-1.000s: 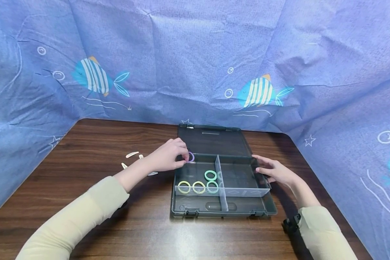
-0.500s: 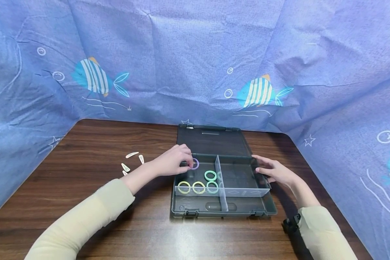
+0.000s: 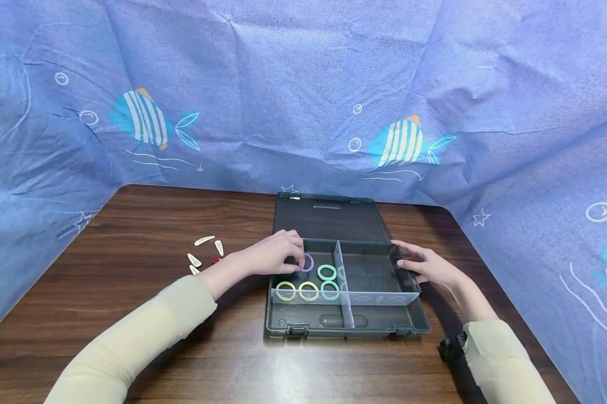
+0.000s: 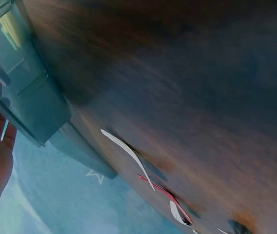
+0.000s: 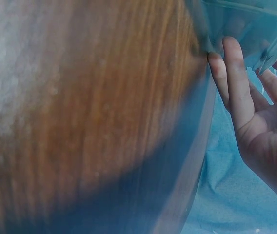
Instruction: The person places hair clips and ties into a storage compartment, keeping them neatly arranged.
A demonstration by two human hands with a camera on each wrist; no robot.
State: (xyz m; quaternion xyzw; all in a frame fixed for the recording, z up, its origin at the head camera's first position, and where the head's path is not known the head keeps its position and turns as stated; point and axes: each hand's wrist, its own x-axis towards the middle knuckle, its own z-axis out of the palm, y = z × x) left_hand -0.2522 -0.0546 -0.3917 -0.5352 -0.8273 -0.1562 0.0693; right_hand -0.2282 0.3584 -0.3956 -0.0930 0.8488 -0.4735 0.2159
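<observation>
In the head view a dark, see-through organizer box (image 3: 288, 331) lies with its lid (image 3: 328, 221) laid back. My left hand (image 3: 278, 253) pinches a purple hair tie (image 3: 309, 262) low in the back left compartment. Two mint hair ties, one of them this mint hair tie (image 3: 327, 272), and two yellow ones, including this yellow hair tie (image 3: 285, 291), are in that compartment. My right hand (image 3: 432, 268) holds the box's right side wall, thumb at the rim and fingers outside. In the right wrist view, fingers (image 5: 238, 87) touch the outer wall.
Several pale snap hair clips (image 3: 194, 260) lie on the brown wooden table (image 3: 222, 359) left of the box. A red hair clip (image 3: 215, 260) is partly behind my left wrist. Clear dividers (image 3: 379, 298) split the box. A blue fish-print cloth (image 3: 293, 112) hangs behind the table.
My left hand has moved right and toward me, bringing the purple hair tie from the box's back left edge farther into the compartment. The right hand stays in place.
</observation>
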